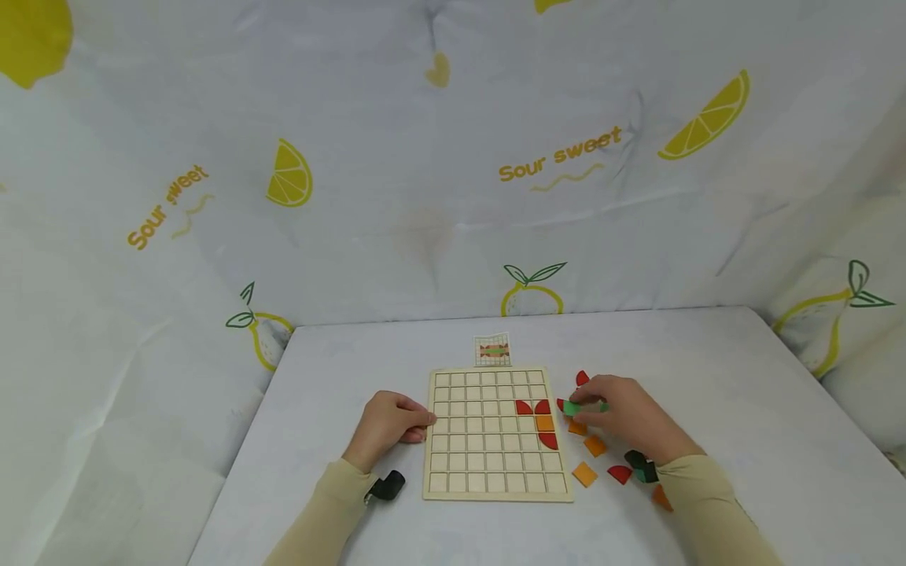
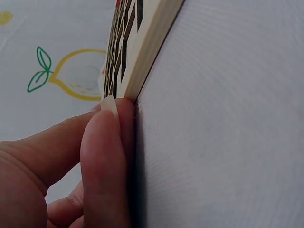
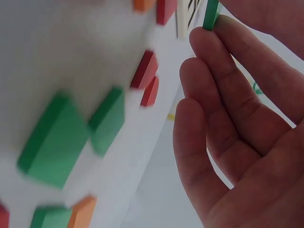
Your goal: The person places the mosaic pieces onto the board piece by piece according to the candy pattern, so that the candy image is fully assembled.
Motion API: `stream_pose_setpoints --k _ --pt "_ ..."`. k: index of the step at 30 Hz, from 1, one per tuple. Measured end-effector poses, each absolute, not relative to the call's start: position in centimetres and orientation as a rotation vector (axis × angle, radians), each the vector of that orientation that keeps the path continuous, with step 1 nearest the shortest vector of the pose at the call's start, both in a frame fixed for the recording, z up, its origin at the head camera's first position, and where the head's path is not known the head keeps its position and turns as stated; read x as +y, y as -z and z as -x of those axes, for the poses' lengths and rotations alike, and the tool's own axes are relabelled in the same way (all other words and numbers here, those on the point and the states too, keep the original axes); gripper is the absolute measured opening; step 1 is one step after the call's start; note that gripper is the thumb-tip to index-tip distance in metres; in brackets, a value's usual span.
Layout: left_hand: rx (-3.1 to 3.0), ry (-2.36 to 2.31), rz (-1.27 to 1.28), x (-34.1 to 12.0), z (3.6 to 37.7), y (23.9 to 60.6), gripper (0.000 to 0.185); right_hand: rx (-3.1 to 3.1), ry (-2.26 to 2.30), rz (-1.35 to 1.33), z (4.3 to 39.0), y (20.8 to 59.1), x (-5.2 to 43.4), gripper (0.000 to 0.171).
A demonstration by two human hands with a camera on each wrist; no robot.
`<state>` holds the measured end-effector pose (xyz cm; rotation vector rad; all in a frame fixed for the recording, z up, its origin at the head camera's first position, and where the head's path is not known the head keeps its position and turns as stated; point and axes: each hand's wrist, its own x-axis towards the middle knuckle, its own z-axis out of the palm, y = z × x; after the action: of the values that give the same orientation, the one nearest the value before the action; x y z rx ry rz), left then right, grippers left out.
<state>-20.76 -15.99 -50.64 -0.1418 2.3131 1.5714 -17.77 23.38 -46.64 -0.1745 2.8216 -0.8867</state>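
A wooden grid board (image 1: 481,487) lies flat on the table, with red quarter-round pieces (image 1: 542,407) and one orange square (image 1: 544,423) set in its right-hand cells. My left hand (image 1: 388,424) pinches the board's left edge between thumb and fingers; the left wrist view shows the fingertips at the board's side (image 2: 147,52). Just right of the board, my right hand (image 1: 623,413) pinches a green tile (image 1: 571,408) between thumb and fingertips. That green tile (image 3: 210,15) shows edge-on in the right wrist view, and the other fingers are bent loosely below it.
Loose pieces lie right of the board: orange squares (image 1: 584,474), a red quarter-round (image 1: 620,474) and green pieces (image 3: 53,142), some partly under the right wrist. A small pattern card (image 1: 492,350) lies beyond the board's far edge. A printed cloth (image 1: 396,196) hangs behind the table.
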Motion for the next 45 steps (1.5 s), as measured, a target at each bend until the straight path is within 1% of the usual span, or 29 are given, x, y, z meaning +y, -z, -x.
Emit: stream_pose_setpoints --k 7,12,17,31,45 --pt "2.319 -1.571 0.151 -15.9 20.7 50.5 0.022 2.856 0.853 0.337 18.1 46.7 20.7 0.020" --pt "2.317 -1.569 0.151 -15.8 20.6 50.5 0.022 2.840 0.860 0.368 18.2 46.9 19.1 0.022" --pt "2.308 -1.570 0.141 -15.8 20.6 50.5 0.021 2.826 0.877 0.388 18.2 47.3 18.1 0.020" --pt "2.316 -1.567 0.128 -16.0 20.7 50.5 0.020 2.877 0.763 0.447 18.5 48.2 17.3 0.019" --pt "2.308 -1.575 0.141 -16.1 20.8 50.4 0.018 2.896 0.731 0.490 18.5 48.2 16.8 0.018"
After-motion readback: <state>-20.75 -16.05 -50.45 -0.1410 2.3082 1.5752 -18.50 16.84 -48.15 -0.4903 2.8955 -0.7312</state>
